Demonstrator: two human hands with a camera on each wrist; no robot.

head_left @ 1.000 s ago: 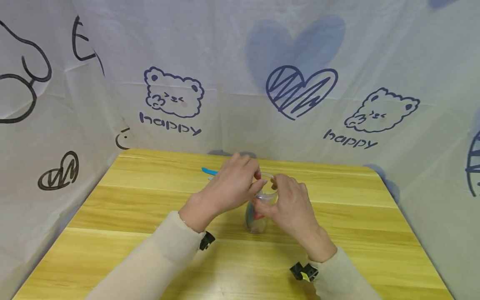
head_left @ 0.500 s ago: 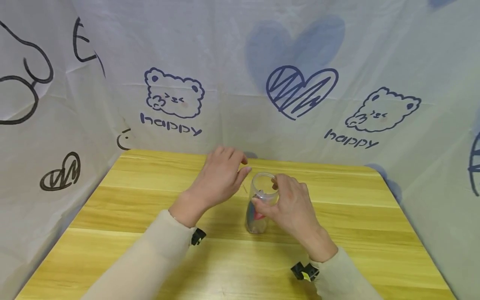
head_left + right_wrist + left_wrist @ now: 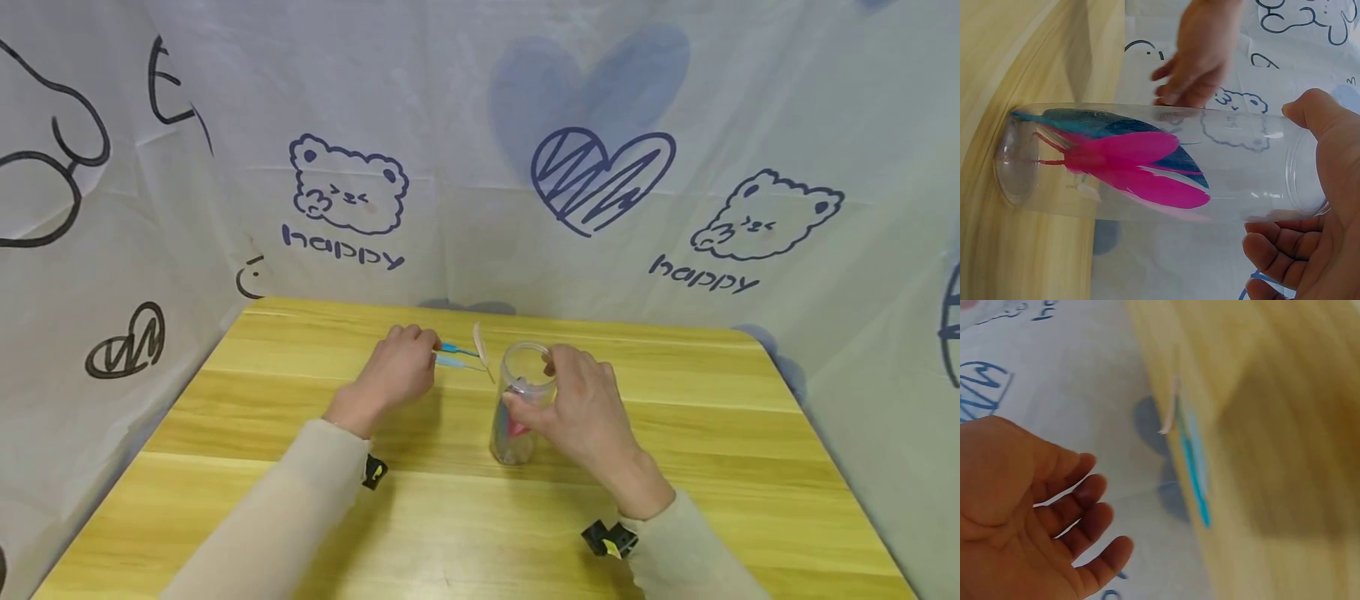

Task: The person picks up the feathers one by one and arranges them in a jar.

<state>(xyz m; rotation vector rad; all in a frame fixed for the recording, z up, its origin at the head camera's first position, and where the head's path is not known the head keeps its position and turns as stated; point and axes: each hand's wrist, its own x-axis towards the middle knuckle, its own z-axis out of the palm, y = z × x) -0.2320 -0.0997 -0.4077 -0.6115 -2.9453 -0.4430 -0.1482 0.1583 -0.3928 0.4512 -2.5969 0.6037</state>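
My right hand [image 3: 581, 408] grips a clear plastic jar [image 3: 512, 450] near its rim, thumb on one side and fingers on the other. The jar stands upright on the table. Inside it, in the right wrist view, lean bright pink feathers [image 3: 1141, 153], a dark blue feather [image 3: 1188, 164] and a teal one [image 3: 1054, 120]. My left hand [image 3: 393, 371] hovers left of the jar, fingers loosely bent and holding nothing. Just beyond its fingertips lie a teal feather [image 3: 459, 349], a light blue feather [image 3: 450, 361] and a pale pinkish feather [image 3: 481, 342].
The wooden table [image 3: 712, 450] reaches back to a white cloth [image 3: 465, 150] printed with hearts and bear faces. More of this cloth hangs at the left and right sides. The loose feathers lie near the table's back edge.
My left hand has drawn back from the jar's mouth, moving left and uncovering the feathers on the table. My right hand keeps holding the jar in the same place.
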